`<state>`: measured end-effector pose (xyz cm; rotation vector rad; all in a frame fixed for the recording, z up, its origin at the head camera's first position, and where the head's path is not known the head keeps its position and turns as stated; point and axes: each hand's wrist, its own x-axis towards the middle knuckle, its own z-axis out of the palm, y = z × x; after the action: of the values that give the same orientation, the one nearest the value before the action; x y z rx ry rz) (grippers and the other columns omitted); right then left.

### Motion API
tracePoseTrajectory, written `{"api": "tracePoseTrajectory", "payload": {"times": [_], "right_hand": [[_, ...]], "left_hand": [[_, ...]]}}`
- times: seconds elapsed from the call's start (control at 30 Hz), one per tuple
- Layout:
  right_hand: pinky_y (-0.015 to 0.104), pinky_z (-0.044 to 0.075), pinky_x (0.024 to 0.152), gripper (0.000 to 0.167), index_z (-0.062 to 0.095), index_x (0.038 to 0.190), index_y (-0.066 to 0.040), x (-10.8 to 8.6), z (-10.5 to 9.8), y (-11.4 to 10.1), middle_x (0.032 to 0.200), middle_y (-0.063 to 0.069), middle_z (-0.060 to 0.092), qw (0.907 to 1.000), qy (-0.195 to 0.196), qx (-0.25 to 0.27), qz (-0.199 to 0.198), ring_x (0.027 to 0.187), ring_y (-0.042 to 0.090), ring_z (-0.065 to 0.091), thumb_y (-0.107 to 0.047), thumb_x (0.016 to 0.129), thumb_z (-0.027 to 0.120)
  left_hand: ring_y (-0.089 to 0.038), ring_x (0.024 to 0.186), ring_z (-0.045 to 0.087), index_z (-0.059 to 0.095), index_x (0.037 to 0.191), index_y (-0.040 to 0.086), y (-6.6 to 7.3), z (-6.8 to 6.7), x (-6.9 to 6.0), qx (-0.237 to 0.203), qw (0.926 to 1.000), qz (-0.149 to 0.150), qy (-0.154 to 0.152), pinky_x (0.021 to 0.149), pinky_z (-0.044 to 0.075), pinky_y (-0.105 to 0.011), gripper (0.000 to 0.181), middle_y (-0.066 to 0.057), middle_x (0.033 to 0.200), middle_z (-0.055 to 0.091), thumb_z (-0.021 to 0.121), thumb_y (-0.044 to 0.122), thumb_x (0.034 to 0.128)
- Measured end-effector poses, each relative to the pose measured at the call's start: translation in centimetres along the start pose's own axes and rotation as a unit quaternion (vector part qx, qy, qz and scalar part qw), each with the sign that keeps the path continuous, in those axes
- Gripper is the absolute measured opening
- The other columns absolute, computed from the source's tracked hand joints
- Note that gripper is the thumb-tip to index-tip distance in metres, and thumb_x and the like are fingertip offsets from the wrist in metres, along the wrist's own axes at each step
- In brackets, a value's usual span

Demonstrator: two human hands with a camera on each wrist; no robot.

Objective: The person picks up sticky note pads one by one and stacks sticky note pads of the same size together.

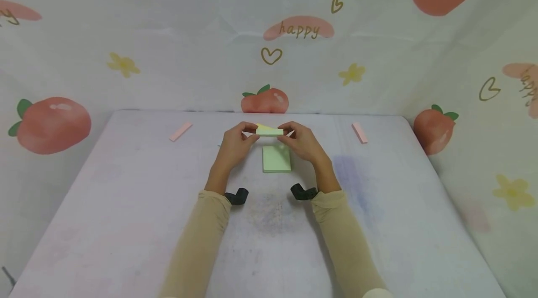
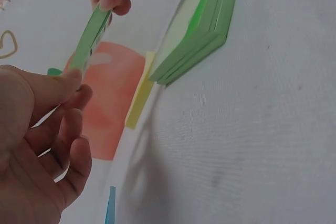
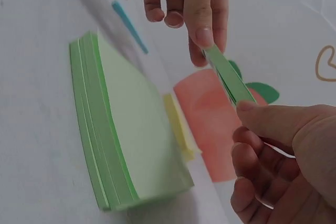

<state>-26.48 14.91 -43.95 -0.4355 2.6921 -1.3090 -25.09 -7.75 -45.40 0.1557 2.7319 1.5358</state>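
A narrow light-green sticky note pad [image 1: 269, 132] is held level above the far part of the table. My left hand [image 1: 235, 145] pinches its left end between thumb and fingers. The right end is pinched the same way by my right hand [image 1: 303, 143]. In the right wrist view the narrow pad [image 3: 230, 75] shows thin layers along its edge. Below and nearer lies a stack of square green sticky note pads [image 1: 276, 159], touched by neither hand. A yellow strip [image 2: 138, 98] lies on the table behind that stack.
Pink strips lie at the far left [image 1: 180, 131] and far right [image 1: 359, 133] of the white-covered table [image 1: 126, 223]. A blue strip [image 3: 129, 27] lies left of the yellow one, mostly hidden in the head view. A fruit-printed cloth [image 1: 201, 64] hangs behind.
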Motion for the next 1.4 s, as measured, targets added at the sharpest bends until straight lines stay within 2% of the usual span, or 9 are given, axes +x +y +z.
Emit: {"api": "tracePoseTrajectory", "payload": {"times": [0.13,0.3,0.53,0.77,0.93,1.17,1.4], "right_hand": [[0.025,0.047,0.07,0.031,0.068,0.125,-0.007,0.6,-0.4,0.6,0.108,0.01,0.067,0.9992,-0.025,-0.029,0.016,0.087,0.022,0.063,-0.022,0.099,0.068],[0.025,0.047,0.073,0.029,0.068,0.123,-0.005,1.3,-0.7,1.4,0.109,0.012,0.069,0.9956,-0.058,-0.068,0.028,0.093,0.023,0.065,-0.022,0.099,0.066],[0.026,0.047,0.074,0.028,0.069,0.12,-0.005,1.9,-0.6,1.8,0.107,0.012,0.069,0.9918,-0.08,-0.096,0.029,0.091,0.022,0.062,-0.022,0.098,0.068],[0.025,0.046,0.072,0.026,0.07,0.116,-0.004,2.5,-0.4,2.1,0.103,0.012,0.07,0.9886,-0.088,-0.119,0.028,0.086,0.019,0.059,-0.019,0.095,0.071],[0.028,0.047,0.074,0.029,0.069,0.119,-0.004,3.0,-0.4,2.2,0.106,0.013,0.072,0.9843,-0.087,-0.152,0.023,0.088,0.021,0.061,-0.021,0.096,0.07],[0.029,0.047,0.077,0.03,0.069,0.121,-0.004,3.5,-0.5,2.2,0.107,0.013,0.07,0.98,-0.089,-0.171,0.05,0.089,0.021,0.06,-0.02,0.096,0.07],[0.033,0.05,0.081,0.031,0.069,0.123,-0.007,3.9,-0.7,2.6,0.11,0.012,0.071,0.9778,-0.091,-0.181,0.053,0.093,0.022,0.061,-0.021,0.096,0.071]], "left_hand": [[-0.023,0.093,0.061,0.067,0.123,0.013,0.1,0.2,0.7,0.04,0.9989,-0.008,-0.021,0.084,0.048,-0.036,0.027,-0.005,0.121,0.072,0.068,0.023,0.0981],[-0.026,0.105,0.066,0.069,0.121,0.011,-0.1,0.7,1.6,0.094,0.9939,-0.012,-0.056,0.096,0.052,-0.043,0.026,-0.006,0.121,0.073,0.068,0.021,0.0972],[-0.025,0.113,0.066,0.07,0.117,0.012,-0.3,1.2,2.5,0.145,0.9862,-0.016,-0.079,0.102,0.051,-0.044,0.022,-0.006,0.117,0.073,0.069,0.02,0.0966],[-0.022,0.099,0.062,0.071,0.111,0.012,0.1,1.5,3.1,0.157,0.9825,-0.041,-0.091,0.09,0.051,-0.038,0.016,-0.005,0.105,0.069,0.069,0.017,0.0965],[-0.021,0.097,0.061,0.07,0.114,0.011,0.3,1.5,3.4,0.155,0.9824,-0.055,-0.09,0.09,0.051,-0.037,0.018,-0.004,0.105,0.068,0.069,0.017,0.097],[-0.021,0.098,0.061,0.069,0.116,0.011,0.2,1.7,4.0,0.148,0.983,-0.051,-0.096,0.091,0.051,-0.038,0.02,-0.004,0.106,0.069,0.068,0.018,0.0973],[-0.021,0.097,0.061,0.069,0.116,0.013,-0.2,1.9,4.2,0.159,0.9821,-0.045,-0.091,0.09,0.051,-0.038,0.02,-0.004,0.105,0.068,0.069,0.02,0.0973]]}}
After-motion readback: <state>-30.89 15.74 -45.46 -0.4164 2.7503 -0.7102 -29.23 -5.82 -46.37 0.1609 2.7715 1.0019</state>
